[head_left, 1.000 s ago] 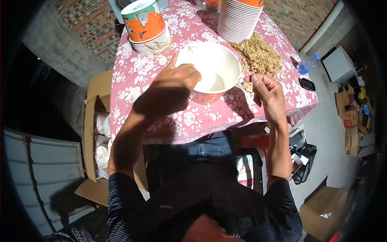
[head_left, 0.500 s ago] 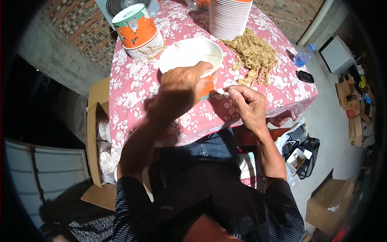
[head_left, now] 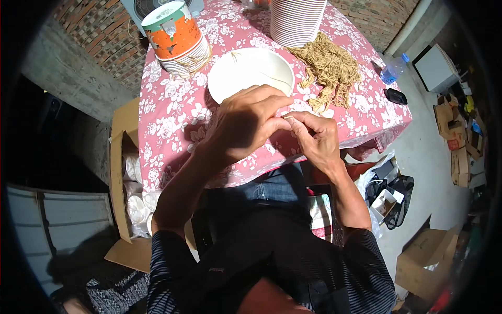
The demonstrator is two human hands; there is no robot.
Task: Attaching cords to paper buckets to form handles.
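In front of me on the table lies a round white-lined paper bucket [head_left: 250, 70], its open mouth toward me. Thin strands of cord show at its far rim and inside it. My left hand [head_left: 251, 123] is curled at the bucket's near side and covers its outer wall. My right hand [head_left: 318, 137] is closed, thumb against forefinger, just right of it. The two thumb tips meet; whatever small thing is between the fingers is hidden. A tangled heap of tan twine [head_left: 332, 73] lies to the right of the bucket.
Stacked orange-and-green paper buckets [head_left: 175, 39] stand upside down at the far left, beside a fan [head_left: 138, 10]. A tall stack of white-rimmed buckets [head_left: 297, 23] rises at the back. A plastic bottle [head_left: 395, 69] and black object [head_left: 395, 97] are right. A cardboard box [head_left: 121, 183] sits lower left.
My left hand has turned and come nearer my right hand, so the thumbs now meet. The orange outer wall of the bucket, visible before, is now covered.
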